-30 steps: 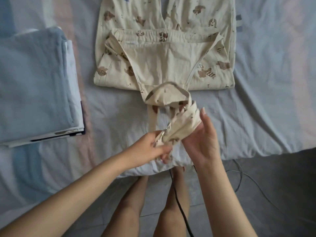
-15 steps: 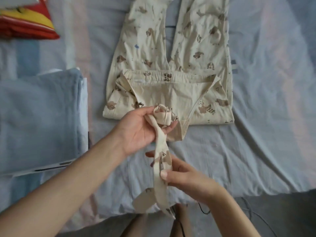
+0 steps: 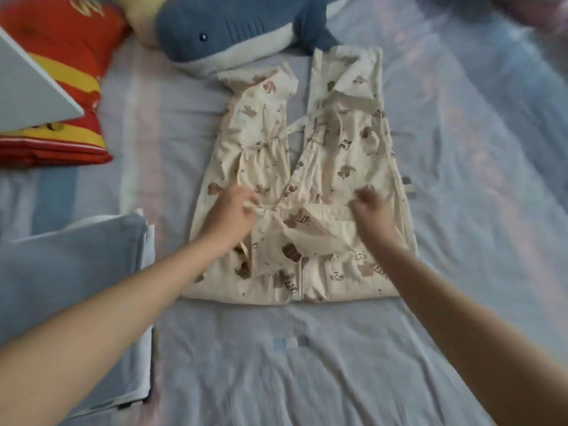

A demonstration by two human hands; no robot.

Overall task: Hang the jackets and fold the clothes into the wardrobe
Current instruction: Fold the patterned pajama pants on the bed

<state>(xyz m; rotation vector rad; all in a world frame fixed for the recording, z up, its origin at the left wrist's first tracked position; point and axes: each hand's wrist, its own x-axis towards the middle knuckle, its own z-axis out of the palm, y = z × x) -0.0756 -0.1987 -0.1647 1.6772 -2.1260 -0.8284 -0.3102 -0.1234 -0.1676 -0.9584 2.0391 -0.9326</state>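
A cream garment with brown animal prints [image 3: 347, 155] lies flat on the bed [image 3: 276, 364], its two legs pointing away from me and its bib folded up over the waist. My left hand [image 3: 230, 210] pinches a cream strap at the left side of the waistband. My right hand [image 3: 370, 207] has curled fingers on the right side of the waistband; the frame is blurred, so whether it grips cloth cannot be told.
A folded pale blue sheet stack [image 3: 76, 296] lies at the left. A blue shark plush [image 3: 233, 29] and a red and yellow cushion [image 3: 64, 96] sit at the head of the bed. A white board corner [image 3: 30, 96] juts in at the upper left.
Both hands have moved from the bed's near edge up onto the garment, laying the straps over it. The view has lifted toward the head of the bed.
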